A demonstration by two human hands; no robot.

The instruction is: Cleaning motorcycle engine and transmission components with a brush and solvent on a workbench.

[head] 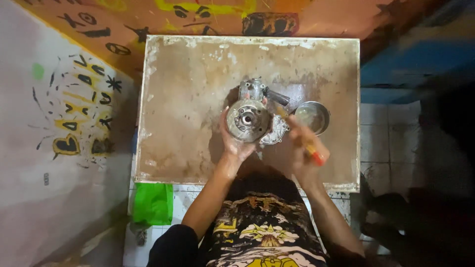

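My left hand (233, 144) holds a round metal engine part (247, 120) up from below, fingers wrapped under its rim. Behind it a grey engine casing (255, 90) with a dark stub sticks out over the table. My right hand (303, 143) grips a brush with an orange-red handle (314, 155), its bristle end pointing toward the engine part. A small metal bowl (312, 116) with cloudy liquid sits just right of the part, close to my right hand.
The work rests on a worn, stained brown table (188, 99) with white edges. A green cloth (153, 202) hangs below the table's near left corner. Painted walls stand at the left and back; tiled floor lies at the right.
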